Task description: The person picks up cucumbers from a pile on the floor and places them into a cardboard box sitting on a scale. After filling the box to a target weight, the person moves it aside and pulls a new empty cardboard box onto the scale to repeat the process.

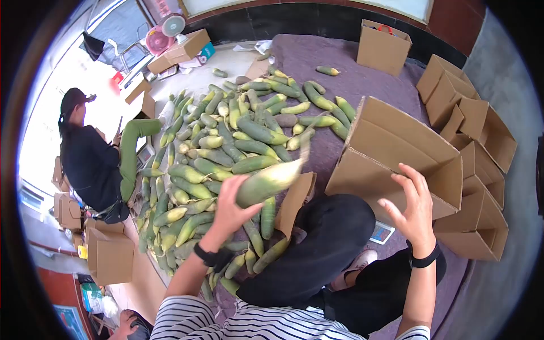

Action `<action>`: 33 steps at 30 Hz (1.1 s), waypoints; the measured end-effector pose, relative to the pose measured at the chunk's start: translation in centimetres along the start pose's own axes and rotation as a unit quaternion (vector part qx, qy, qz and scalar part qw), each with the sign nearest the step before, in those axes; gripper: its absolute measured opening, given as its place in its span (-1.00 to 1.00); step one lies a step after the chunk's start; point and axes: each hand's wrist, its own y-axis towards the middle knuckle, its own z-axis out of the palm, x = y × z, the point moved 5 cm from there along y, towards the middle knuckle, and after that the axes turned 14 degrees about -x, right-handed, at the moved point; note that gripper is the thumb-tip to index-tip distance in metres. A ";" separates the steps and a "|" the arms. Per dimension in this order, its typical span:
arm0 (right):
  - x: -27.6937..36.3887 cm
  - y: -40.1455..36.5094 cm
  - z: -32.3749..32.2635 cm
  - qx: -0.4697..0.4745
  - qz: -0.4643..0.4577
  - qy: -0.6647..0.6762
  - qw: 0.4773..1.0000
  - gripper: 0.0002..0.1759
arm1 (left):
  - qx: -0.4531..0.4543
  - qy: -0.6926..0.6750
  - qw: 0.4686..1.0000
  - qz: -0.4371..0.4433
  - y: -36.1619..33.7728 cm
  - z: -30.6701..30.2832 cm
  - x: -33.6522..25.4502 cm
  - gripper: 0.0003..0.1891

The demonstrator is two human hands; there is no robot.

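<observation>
My left hand (228, 208) is wrapped around a large green radish (271, 182), its pale, tapering root end pointing up and to the right. Under and beyond it spreads a big heap of green radishes (258, 131). My right hand (412, 214) is raised with fingers apart and nothing in it. It is close to the near side of an open cardboard box (368, 175), whose bottom is hidden from me. Below that box, a small flat device with a screen (382, 232) lies near my shoe. A cardboard flap (296, 204) stands beside my knee.
Several open cardboard boxes (481, 232) line the right side. Another box (384, 48) stands at the back on the purple cloth (351, 73). A person (93, 158) in dark clothing sits left of the heap, near a pink fan (161, 39). Another person's hand (126, 326) shows at lower left.
</observation>
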 end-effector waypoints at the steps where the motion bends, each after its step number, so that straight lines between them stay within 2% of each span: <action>1: 0.0 0.0 0.3 0.017 -0.011 0.036 0.999 -0.24 | -0.018 -0.030 0.999 0.031 1.7 0.3 -3.5 -0.29; 2: 0.5 0.2 0.3 0.017 -0.016 0.040 0.999 -0.24 | -0.023 -0.094 0.994 0.045 3.0 0.9 -6.4 -0.29; 4: 1.2 0.5 0.2 0.002 0.085 0.285 0.955 0.03 | -0.021 -0.162 0.978 0.132 4.8 2.1 -12.3 -0.27; 5: 1.5 0.3 0.4 -0.017 0.114 0.369 0.922 0.30 | -0.002 -0.205 0.965 0.161 5.1 3.0 -14.6 -0.27; 6: 2.3 0.4 0.4 -0.060 0.119 0.457 0.879 0.31 | 0.007 -0.234 0.951 0.204 5.1 4.1 -16.5 -0.23; 8: 2.0 -0.8 -0.1 -0.098 0.135 0.530 0.831 0.22 | 0.016 -0.266 0.945 0.191 4.8 5.5 -19.0 -0.20; 9: 1.6 -0.7 -1.0 -0.100 0.104 0.502 0.852 0.12 | 0.024 -0.260 0.949 0.179 4.6 6.3 -19.5 -0.20; 10: 1.2 -0.9 -1.4 -0.099 0.104 0.504 0.851 0.12 | 0.034 -0.255 0.952 0.166 4.3 6.9 -19.8 -0.19; 12: 0.7 -1.0 -2.4 -0.140 0.040 0.427 0.893 0.09 | 0.029 -0.249 0.954 0.165 3.8 7.0 -19.6 -0.22; 14: -0.4 -0.9 -4.1 -0.237 0.033 0.397 0.886 0.08 | 0.022 -0.180 0.971 0.159 3.4 6.8 -17.7 -0.26; 16: -1.8 -0.7 -6.3 -0.345 0.010 0.353 0.870 -0.05 | 0.050 -0.157 0.983 0.083 2.5 7.3 -13.7 -0.35; 18: -2.0 -0.1 -8.1 -0.393 0.031 0.159 0.905 -0.21 | 0.041 -0.112 0.992 0.049 1.1 7.4 -8.9 -0.46; 19: -2.5 0.5 -8.1 -0.388 0.050 0.130 0.911 -0.36 | 0.048 -0.065 0.996 0.034 -0.2 7.7 -6.2 -0.50; 20: -3.2 1.0 -7.7 -0.338 0.065 0.070 0.936 -0.36 | 0.082 -0.042 0.996 0.000 -1.3 7.8 -3.7 -0.54; 22: -4.3 1.9 -5.6 -0.256 0.107 0.036 0.960 -0.36 | 0.152 0.016 0.987 -0.037 -5.1 8.1 0.9 -0.57; 23: -5.4 1.7 -4.5 -0.208 0.121 -0.021 0.970 -0.35 | 0.188 0.037 0.981 -0.034 -7.5 8.5 3.3 -0.59; 25: -6.4 1.7 -2.9 -0.121 0.141 -0.127 0.974 -0.32 | 0.264 0.074 0.956 -0.104 -11.0 8.5 6.3 -0.57; 26: -7.4 1.4 -2.0 -0.071 0.155 -0.130 0.977 -0.28 | 0.284 0.086 0.947 -0.124 -12.5 8.5 7.6 -0.58; 28: -8.5 1.0 -0.9 -0.009 0.165 -0.138 0.977 -0.36 | 0.300 0.114 0.935 -0.148 -14.4 8.5 9.7 -0.58; 29: -8.5 1.2 -0.7 -0.004 0.164 -0.137 0.977 -0.36 | 0.315 0.145 0.923 -0.168 -15.4 8.4 10.9 -0.57; 31: -9.3 0.8 0.1 0.070 0.277 -0.058 0.957 -0.48 | 0.316 0.157 0.919 -0.176 -16.6 8.5 13.4 -0.57; 33: -8.5 1.0 -0.1 0.066 0.272 -0.034 0.959 -0.52 | 0.311 0.171 0.911 -0.209 -16.7 8.6 15.5 -0.57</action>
